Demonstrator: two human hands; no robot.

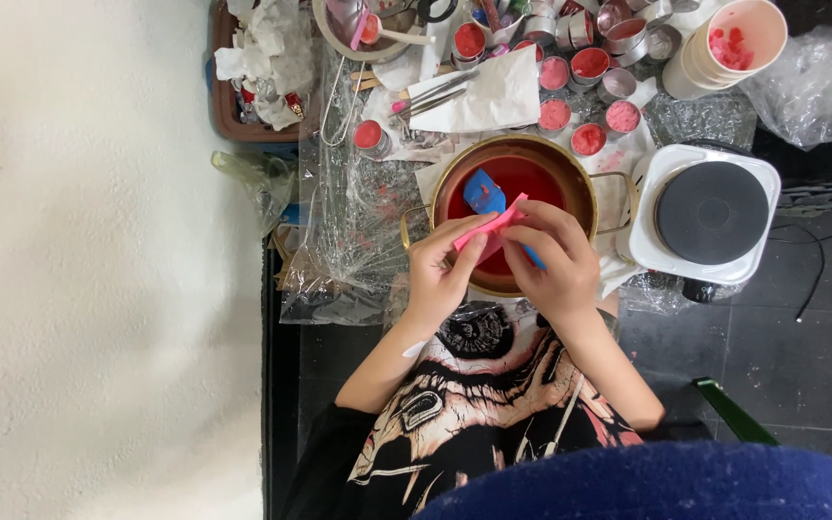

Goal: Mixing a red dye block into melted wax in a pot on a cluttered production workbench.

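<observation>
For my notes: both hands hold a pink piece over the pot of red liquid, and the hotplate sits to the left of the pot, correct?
Not quite: in the head view the hotplate sits to the right of the pot. Both the left hand and right hand hold the pink piece over it.

My left hand: raised in front of my chest, back of the hand facing up, fingers curled inward, thumb and forefinger pinched together at the tips. Wrist slightly bent; forearm bare, angling down and back toward my body.

My right hand: level with the left and just beside it, knuckles up, fingers bent and closed in a grip, fingertips meeting those of the left hand. Forearm bare, slanting down to the right, elbow out.

Both hands: close together, fingertips touching.
</observation>
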